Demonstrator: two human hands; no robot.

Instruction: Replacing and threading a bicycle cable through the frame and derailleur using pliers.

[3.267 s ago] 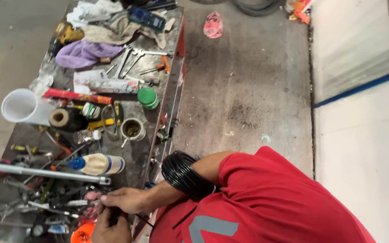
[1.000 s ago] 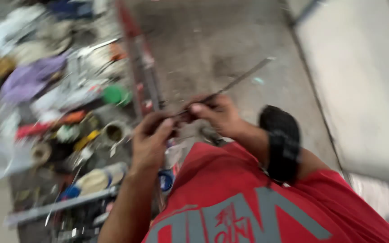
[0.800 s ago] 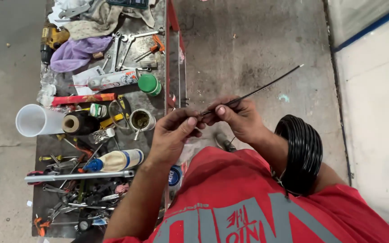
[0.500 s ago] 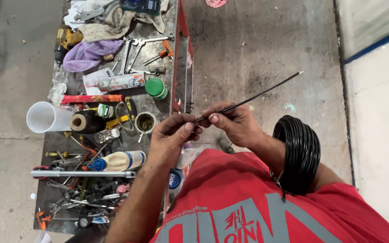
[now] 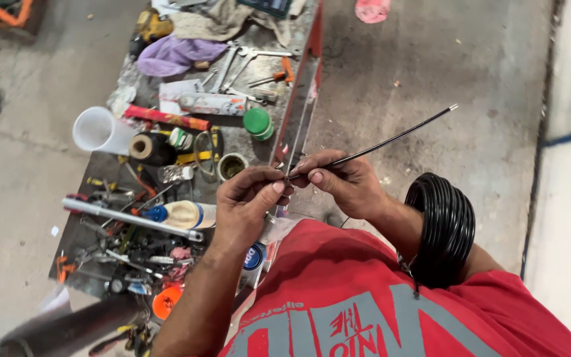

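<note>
Left of frame: messy workbench (image 5: 100,218) with white plastic cup (image 5: 97,130), green cap (image 5: 256,121), wrenches (image 5: 232,63), purple rag (image 5: 173,54), silver tube (image 5: 130,218).

Middle: left hand (image 5: 249,205) curled, fingertips pinched on near end of thin black cable (image 5: 391,139). Right hand (image 5: 345,182) just beside it, fingers closed round same cable.

Right of middle: cable pokes up toward upper right, small metal tip on far end. Black cable coil (image 5: 441,228) hangs on right forearm.

How far along: looks like early work at cable end; coil mostly wound up, nothing fitted yet that shows.

Even daylight, sharp, slight edge distortion.
</note>
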